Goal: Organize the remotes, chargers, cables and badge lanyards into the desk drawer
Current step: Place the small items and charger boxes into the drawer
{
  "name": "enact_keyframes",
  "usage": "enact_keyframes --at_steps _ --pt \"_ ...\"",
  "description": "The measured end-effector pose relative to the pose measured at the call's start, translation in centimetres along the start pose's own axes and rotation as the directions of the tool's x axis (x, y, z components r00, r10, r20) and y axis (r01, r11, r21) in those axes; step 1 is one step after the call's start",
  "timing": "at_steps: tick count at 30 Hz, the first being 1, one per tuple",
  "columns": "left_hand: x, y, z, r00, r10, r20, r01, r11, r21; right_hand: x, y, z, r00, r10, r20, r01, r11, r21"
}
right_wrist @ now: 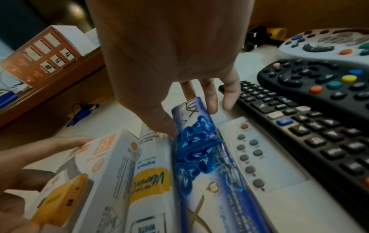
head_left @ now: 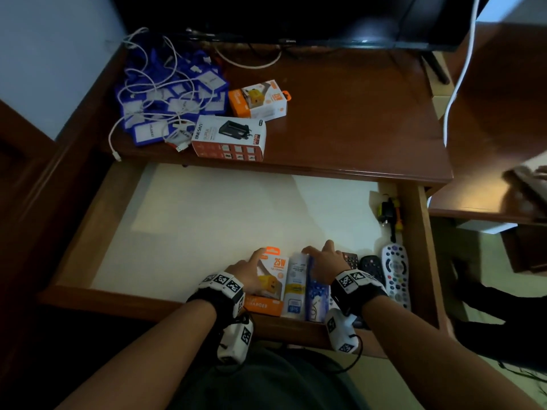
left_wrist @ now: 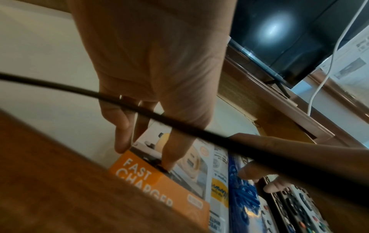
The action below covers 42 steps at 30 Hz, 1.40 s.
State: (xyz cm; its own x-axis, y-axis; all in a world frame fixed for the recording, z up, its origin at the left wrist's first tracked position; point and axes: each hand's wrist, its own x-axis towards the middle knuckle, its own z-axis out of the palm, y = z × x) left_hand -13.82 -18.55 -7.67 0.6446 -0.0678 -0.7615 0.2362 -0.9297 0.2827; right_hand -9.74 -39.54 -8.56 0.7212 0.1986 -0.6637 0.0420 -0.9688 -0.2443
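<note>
The desk drawer [head_left: 118, 298] stands pulled out. At its front right lies an orange 25W charger box [head_left: 273, 279] [left_wrist: 159, 181] [right_wrist: 83, 165]. My left hand [head_left: 254, 267] [left_wrist: 145, 151] grips it, fingers on its left edge and thumb on top. Beside it stand a white box [head_left: 297, 285] and a blue box [head_left: 316, 294] [right_wrist: 199, 149]. My right hand [head_left: 322, 255] [right_wrist: 191, 119] pinches the blue box's far end between thumb and fingers. Several remotes [head_left: 395, 273] [right_wrist: 299, 126] lie side by side to the right. Blue badge lanyards [head_left: 171, 99] tangled with white cables [head_left: 142, 93] sit on the desk's back left.
Two charger boxes [head_left: 257, 102] [head_left: 229, 140] lie on the desk near the lanyards. A black plug and yellow items [head_left: 387, 211] sit in the drawer's back right corner. A TV [head_left: 296, 19] stands at the desk's back. The drawer's white liner [head_left: 207, 217] is bare on the left.
</note>
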Motion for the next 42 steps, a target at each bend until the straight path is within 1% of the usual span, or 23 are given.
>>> enact_keyframes --at_steps 6,9,11,12,13,15,16,18,21,22,23,24,25,26,27,29,30,31,32,34,37,39,42 --pt "0.0 0.1 0.6 0.998 -0.059 -0.019 0.059 0.998 0.023 0.5 -0.6 0.7 0.999 0.022 0.037 -0.023 0.999 0.029" --pt "0.1 -0.3 0.6 0.997 -0.071 0.008 0.071 0.997 -0.019 0.8 -0.8 0.3 0.995 0.06 0.081 -0.066 0.995 0.074" --pt "0.2 -0.6 -0.1 0.997 -0.072 0.015 0.072 0.996 -0.054 1.0 -1.2 -0.5 0.993 0.088 0.081 -0.094 0.993 0.076" --pt "0.2 -0.5 -0.7 0.998 -0.068 -0.013 0.067 0.995 -0.071 0.9 -1.4 -1.1 0.992 0.103 0.066 -0.108 0.991 0.077" --pt "0.3 -0.5 -1.8 0.996 -0.058 -0.069 0.051 0.995 -0.087 1.0 -2.0 -2.0 0.993 0.112 0.034 -0.115 0.989 0.089" --pt "0.2 -0.1 -4.6 0.976 -0.005 -0.216 -0.025 0.99 -0.138 1.2 -3.3 -4.2 0.992 0.117 -0.042 -0.11 0.983 0.149" --pt "0.1 0.0 -6.4 0.956 0.033 -0.292 -0.083 0.983 -0.161 1.3 -4.2 -5.6 0.99 0.109 -0.09 -0.09 0.977 0.195" --pt "0.0 0.2 -10.3 0.89 0.108 -0.444 -0.208 0.961 -0.184 1.3 -6.4 -8.9 0.974 0.076 -0.213 -0.012 0.959 0.284" --pt "0.1 -0.2 -16.6 0.749 0.181 -0.637 -0.368 0.914 -0.173 1.4 -10.2 -14.2 0.917 0.024 -0.399 0.134 0.921 0.365" --pt "0.3 -0.5 -18.5 0.695 0.204 -0.69 -0.391 0.912 -0.125 1.6 -11.6 -15.8 0.891 0.007 -0.454 0.182 0.91 0.372" --pt "0.6 -0.9 -20.3 0.638 0.243 -0.731 -0.391 0.92 -0.035 2.0 -12.9 -17.3 0.859 -0.005 -0.513 0.232 0.895 0.38" --pt "1.1 -1.4 -22.0 0.59 0.295 -0.752 -0.352 0.932 0.089 2.6 -14.1 -18.6 0.825 -0.009 -0.565 0.281 0.874 0.397" --pt "1.7 -2.0 -23.5 0.573 0.341 -0.745 -0.283 0.936 0.21 3.3 -15.3 -19.7 0.795 -0.011 -0.606 0.327 0.85 0.413" --pt "2.4 -2.7 -24.9 0.596 0.366 -0.715 -0.212 0.93 0.299 4.2 -16.5 -20.6 0.774 -0.019 -0.633 0.366 0.829 0.422" --pt "3.1 -3.4 -26.0 0.643 0.376 -0.667 -0.171 0.92 0.353 5.1 -17.6 -21.5 0.764 -0.033 -0.644 0.396 0.812 0.428" --pt "4.5 -4.9 -27.5 0.74 0.396 -0.543 -0.182 0.896 0.406 7.2 -19.6 -22.7 0.776 -0.051 -0.629 0.413 0.794 0.445" --pt "5.1 -5.6 -27.8 0.774 0.411 -0.483 -0.206 0.883 0.422 8.5 -20.3 -23.1 0.79 -0.049 -0.611 0.393 0.806 0.444" --pt "5.7 -6.2 -27.9 0.787 0.429 -0.443 -0.229 0.87 0.436 9.7 -20.8 -23.3 0.803 -0.045 -0.594 0.369 0.821 0.436" --pt "6.1 -6.7 -27.7 0.785 0.445 -0.431 -0.244 0.862 0.445 10.9 -21.2 -23.4 0.817 -0.05 -0.575 0.349 0.836 0.424" --pt "6.8 -7.1 -26.9 0.763 0.451 -0.463 -0.241 0.863 0.445 13.1 -21.5 -23.1 0.844 -0.089 -0.529 0.33 0.863 0.382" --pt "7.2 -7.1 -26.1 0.708 0.465 -0.532 -0.226 0.863 0.452 15.0 -20.8 -23.0 0.888 -0.093 -0.451 0.248 0.921 0.3" --pt "7.3 -7.2 -25.9 0.679 0.478 -0.558 -0.23 0.859 0.457 15.2 -19.9 -23.1 0.906 -0.097 -0.412 0.208 0.95 0.234" --pt "7.3 -7.7 -25.9 0.689 0.483 -0.54 -0.258 0.86 0.44 14.8 -18.0 -23.2 0.914 -0.141 -0.381 0.202 0.971 0.125"
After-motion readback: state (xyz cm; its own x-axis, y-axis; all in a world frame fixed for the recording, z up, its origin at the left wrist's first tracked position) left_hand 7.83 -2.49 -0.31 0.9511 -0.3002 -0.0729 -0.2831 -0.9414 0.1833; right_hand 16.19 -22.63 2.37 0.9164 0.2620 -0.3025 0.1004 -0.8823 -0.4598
